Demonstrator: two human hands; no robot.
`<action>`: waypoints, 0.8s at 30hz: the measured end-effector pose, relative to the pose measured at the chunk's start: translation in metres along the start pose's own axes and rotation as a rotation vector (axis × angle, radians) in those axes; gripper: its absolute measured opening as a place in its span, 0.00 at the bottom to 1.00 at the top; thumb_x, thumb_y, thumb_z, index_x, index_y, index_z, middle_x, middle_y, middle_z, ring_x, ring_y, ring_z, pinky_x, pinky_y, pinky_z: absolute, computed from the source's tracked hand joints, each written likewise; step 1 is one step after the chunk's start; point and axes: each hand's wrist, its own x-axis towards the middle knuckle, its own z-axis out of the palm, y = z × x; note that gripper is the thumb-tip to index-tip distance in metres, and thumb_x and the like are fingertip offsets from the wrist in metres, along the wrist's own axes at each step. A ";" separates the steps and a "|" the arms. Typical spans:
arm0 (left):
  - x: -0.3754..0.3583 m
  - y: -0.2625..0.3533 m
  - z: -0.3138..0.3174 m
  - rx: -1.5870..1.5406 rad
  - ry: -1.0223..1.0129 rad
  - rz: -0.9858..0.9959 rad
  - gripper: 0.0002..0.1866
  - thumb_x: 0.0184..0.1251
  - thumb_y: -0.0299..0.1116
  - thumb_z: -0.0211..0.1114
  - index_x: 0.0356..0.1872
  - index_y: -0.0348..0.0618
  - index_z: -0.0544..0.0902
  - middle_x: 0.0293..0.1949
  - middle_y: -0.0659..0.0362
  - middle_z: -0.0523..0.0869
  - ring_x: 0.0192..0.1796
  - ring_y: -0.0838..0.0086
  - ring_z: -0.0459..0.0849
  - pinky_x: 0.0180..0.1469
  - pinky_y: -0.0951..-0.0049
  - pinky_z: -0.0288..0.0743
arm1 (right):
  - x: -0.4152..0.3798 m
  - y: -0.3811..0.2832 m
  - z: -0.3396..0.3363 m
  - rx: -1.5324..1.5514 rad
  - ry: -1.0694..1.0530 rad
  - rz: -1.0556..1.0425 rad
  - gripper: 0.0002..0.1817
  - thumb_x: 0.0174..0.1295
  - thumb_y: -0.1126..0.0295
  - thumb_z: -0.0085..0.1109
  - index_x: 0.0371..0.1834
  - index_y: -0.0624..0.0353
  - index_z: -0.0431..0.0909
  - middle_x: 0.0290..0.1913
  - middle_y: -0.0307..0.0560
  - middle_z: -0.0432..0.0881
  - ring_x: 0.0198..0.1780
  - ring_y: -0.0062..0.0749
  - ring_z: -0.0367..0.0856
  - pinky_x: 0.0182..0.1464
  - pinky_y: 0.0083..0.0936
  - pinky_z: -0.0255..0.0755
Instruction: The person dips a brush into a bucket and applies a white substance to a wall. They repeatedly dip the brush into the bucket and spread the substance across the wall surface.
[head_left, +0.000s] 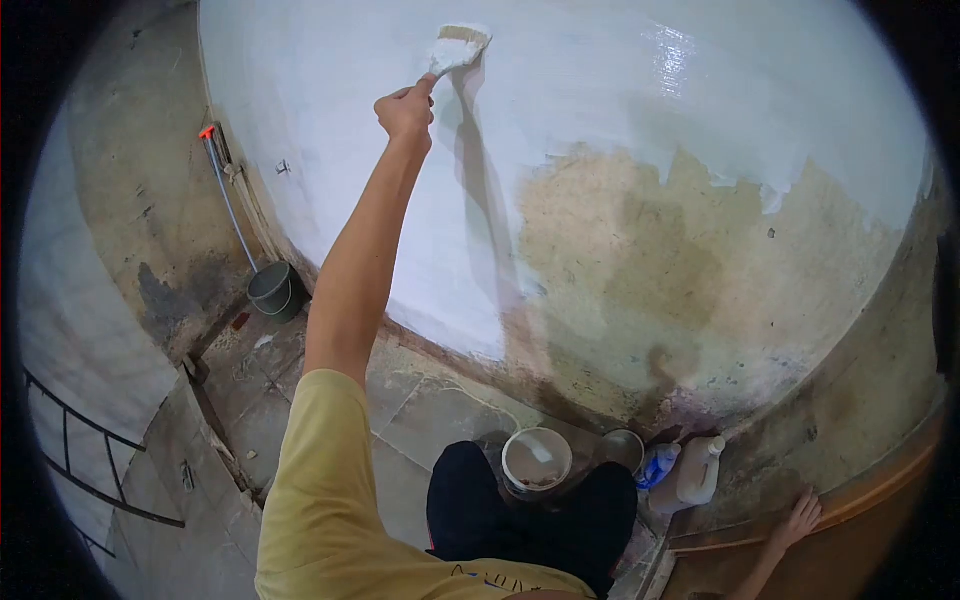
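My left hand, arm stretched up, is closed around the handle of a wide paintbrush. Its bristles touch the wall, which is coated white in its upper and left parts. White paint covers much of the brush. To the lower right, a tan, stained patch of bare wall shows below a ragged paint edge. My right hand rests with fingers extended on the edge of a brown wooden panel. Between my knees stands a white paint bucket with whitish contents.
By the wall's foot are a second container, a blue-labelled package and a white jug. A dark bucket stands at the left corner beside a long-handled tool. Black metal rails cross the lower left.
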 end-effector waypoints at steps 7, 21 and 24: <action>0.015 0.031 0.002 0.385 0.049 0.149 0.16 0.43 0.31 0.75 0.18 0.28 0.77 0.22 0.50 0.82 0.20 0.68 0.75 0.26 0.63 0.73 | 0.015 -0.013 -0.023 -0.003 0.054 0.008 0.21 0.63 0.69 0.45 0.59 0.63 0.72 0.50 0.52 0.76 0.49 0.47 0.74 0.49 0.39 0.67; -0.007 0.075 -0.028 0.044 0.121 -0.039 0.11 0.55 0.28 0.71 0.22 0.31 0.78 0.21 0.55 0.79 0.16 0.78 0.68 0.17 0.75 0.60 | 0.018 -0.009 -0.021 -0.002 0.017 0.014 0.18 0.65 0.70 0.50 0.57 0.64 0.73 0.48 0.51 0.77 0.47 0.44 0.75 0.45 0.38 0.68; 0.006 0.068 -0.041 -0.098 0.056 -0.135 0.08 0.64 0.27 0.62 0.28 0.33 0.76 0.20 0.59 0.75 0.15 0.80 0.63 0.16 0.77 0.55 | 0.018 -0.008 -0.020 0.032 0.010 -0.001 0.18 0.64 0.71 0.54 0.56 0.63 0.73 0.47 0.50 0.78 0.46 0.42 0.75 0.45 0.36 0.68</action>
